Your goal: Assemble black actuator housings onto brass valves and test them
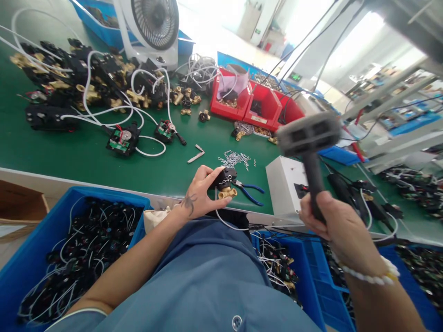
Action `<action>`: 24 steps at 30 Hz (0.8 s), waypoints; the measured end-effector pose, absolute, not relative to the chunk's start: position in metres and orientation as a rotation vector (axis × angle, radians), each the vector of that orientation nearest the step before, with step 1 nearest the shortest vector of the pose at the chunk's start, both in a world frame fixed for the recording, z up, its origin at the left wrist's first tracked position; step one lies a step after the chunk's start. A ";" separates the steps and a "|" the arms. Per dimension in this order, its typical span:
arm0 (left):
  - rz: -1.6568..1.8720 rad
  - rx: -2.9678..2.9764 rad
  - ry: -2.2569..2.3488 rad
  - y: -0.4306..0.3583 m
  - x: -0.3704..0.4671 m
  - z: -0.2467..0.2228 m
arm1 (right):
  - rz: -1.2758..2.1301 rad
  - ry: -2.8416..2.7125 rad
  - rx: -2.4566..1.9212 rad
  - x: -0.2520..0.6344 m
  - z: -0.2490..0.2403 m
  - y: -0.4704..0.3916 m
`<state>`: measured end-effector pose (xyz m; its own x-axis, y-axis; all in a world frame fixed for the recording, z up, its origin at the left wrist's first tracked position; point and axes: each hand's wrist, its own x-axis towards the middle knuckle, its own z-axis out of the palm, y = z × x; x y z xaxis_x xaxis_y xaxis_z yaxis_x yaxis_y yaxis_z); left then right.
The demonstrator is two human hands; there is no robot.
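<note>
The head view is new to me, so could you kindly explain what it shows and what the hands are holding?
Certainly. There is no robot here, just one person's bare hands. The single picture comes from a camera worn on the head, looking forward and down.

The left hand holds a black-and-brass part near the edge of the green table. The right hand grips a hammer-shaped tool, raised and blurred.

Beside the part lie blue-handled pliers, with small metal clips and a bent metal piece beyond. Farther back are red bins and a white fan.
</note>
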<state>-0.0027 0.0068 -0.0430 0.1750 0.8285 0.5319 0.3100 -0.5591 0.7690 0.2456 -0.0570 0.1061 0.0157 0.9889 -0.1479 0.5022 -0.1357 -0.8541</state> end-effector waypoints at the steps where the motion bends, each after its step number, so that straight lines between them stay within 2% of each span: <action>1: 1.372 1.966 1.072 0.007 -0.003 -0.043 | 1.008 -1.440 -1.632 0.244 0.106 -0.057; 3: 1.368 1.969 1.074 0.007 -0.003 -0.042 | 1.057 -1.390 -1.628 0.241 0.103 -0.056; 7: 1.359 1.963 1.059 0.006 -0.004 -0.041 | 1.330 -1.649 -1.948 0.239 0.097 -0.049; 13: 1.351 1.975 1.045 0.006 -0.005 -0.039 | 1.034 -1.385 -1.687 0.241 0.103 -0.051; 18: 1.352 1.960 1.060 0.006 -0.005 -0.040 | 1.335 -1.689 -1.989 0.240 0.097 -0.047; 22: 1.359 1.981 1.055 0.007 -0.004 -0.040 | 1.053 -1.567 -1.756 0.248 0.107 -0.045; 24: 1.365 1.993 1.052 0.007 -0.004 -0.040 | 1.021 -1.461 -1.657 0.249 0.108 -0.046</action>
